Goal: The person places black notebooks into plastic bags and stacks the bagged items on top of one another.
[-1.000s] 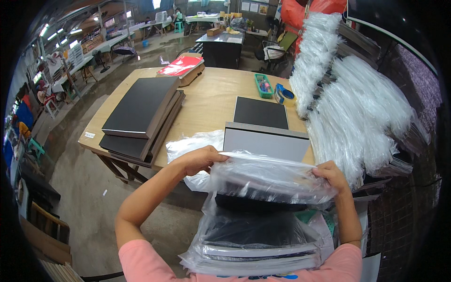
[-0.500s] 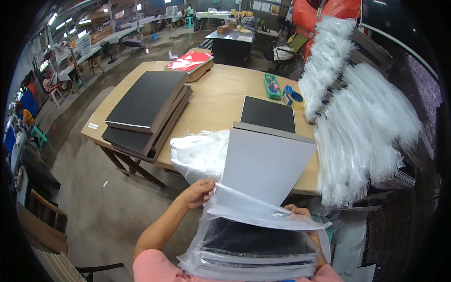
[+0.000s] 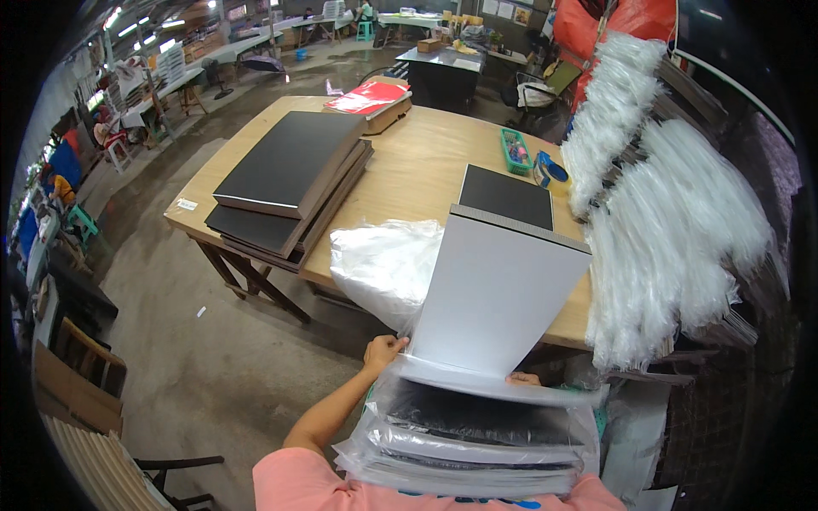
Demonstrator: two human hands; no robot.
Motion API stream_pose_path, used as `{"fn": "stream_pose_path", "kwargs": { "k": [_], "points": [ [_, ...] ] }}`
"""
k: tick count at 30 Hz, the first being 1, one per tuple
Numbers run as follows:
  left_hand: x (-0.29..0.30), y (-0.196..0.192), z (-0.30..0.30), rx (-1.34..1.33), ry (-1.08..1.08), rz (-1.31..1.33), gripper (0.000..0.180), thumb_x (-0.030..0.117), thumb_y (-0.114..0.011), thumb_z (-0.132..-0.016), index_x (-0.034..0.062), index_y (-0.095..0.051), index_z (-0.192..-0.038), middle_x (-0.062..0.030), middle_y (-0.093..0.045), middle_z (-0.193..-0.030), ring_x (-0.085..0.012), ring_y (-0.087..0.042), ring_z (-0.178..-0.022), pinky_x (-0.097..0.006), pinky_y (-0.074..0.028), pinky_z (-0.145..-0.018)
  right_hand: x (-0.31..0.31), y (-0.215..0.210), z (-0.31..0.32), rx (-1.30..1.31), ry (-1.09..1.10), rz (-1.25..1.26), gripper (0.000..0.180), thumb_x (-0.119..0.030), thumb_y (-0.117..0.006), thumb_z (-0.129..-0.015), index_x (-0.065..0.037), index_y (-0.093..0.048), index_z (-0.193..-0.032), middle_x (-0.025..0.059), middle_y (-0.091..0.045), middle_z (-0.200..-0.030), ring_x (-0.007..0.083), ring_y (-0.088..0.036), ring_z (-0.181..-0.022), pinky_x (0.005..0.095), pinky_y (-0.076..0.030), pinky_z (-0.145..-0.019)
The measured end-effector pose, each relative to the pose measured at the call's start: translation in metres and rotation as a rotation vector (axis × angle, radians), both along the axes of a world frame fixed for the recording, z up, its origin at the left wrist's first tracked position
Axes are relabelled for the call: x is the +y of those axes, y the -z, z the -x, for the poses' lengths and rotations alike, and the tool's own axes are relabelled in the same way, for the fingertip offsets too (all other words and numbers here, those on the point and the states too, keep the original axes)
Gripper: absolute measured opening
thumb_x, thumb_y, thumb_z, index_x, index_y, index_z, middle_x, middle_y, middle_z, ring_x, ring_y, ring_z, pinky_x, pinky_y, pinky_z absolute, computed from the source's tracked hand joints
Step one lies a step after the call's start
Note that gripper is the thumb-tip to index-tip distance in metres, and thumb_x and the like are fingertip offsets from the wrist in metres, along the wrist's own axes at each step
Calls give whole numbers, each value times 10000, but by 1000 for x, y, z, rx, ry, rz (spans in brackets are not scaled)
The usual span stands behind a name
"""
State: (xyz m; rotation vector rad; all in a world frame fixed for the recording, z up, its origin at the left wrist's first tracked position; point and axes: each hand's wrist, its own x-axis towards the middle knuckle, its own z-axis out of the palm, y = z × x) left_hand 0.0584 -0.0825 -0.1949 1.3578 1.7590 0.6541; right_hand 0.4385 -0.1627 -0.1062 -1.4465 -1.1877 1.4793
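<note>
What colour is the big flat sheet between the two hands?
The sheet is pale grey; it shows best in the head view.

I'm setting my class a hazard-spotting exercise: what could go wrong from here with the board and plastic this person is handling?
1. The clear plastic by the left hand and right hand looks thin; it might snag or tear on the pale board.
2. The crumpled white plastic overhangs the table, so a passing arm could drag it off.
</note>
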Motion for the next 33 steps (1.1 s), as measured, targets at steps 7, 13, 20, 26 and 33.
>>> {"fn": "stream_pose_path", "kwargs": {
  "k": [7, 13, 20, 26, 33],
  "points": [
    [6, -105, 45, -57, -583, -730, 290, 252, -617, -864, 37, -561, -1049, -121, -498, -1013, -266, -520, -897, -349, -416, -802, -11, 56, -25, -197, -173, -177, 81, -78, -638, -833, -25, -583, -859, 98, -621, -912, 169, -598, -869, 308, -484, -784],
    [59, -169, 69, 361, -383, -812, 396, 322, -694, -791, 105, -580, -1102, -167, -433, -1172, -356, -421, -1099, -430, -343, -945, 3, 33, -40, 448, -28, 300, 136, -42, -671, -795, -39, -559, -873, 72, -625, -830, 136, -612, -713, 301, -511, -637],
    [94, -181, 54, 179, -194, -991, 260, 22, -712, -717, 20, -555, -925, -155, -552, -1049, -290, -514, -1073, -414, -407, -928, 0, 82, -42, -523, 253, 8, 185, -116, -763, -710, -15, -624, -779, 78, -646, -709, 160, -613, -623, 291, -498, -563],
    [104, -195, 66, -657, -170, -788, 142, -11, -660, -786, 0, -521, -816, -52, -609, -752, -112, -618, -713, -217, -498, -624, 54, -193, 52, -445, -543, -326, 277, -82, -714, -767, -19, -619, -1020, 8, -607, -832, 72, -545, -734, 223, -448, -665],
    [121, -183, 41, -573, -175, -836, 134, 118, -665, -850, 7, -665, -776, 42, -571, -661, -32, -439, -559, -181, -335, -503, 188, -208, 251, -619, -547, -1004, 451, 7, -606, -741, -22, -495, -1177, 206, -485, -1086, 357, -524, -1029, 409, -470, -851]
  ]
}}
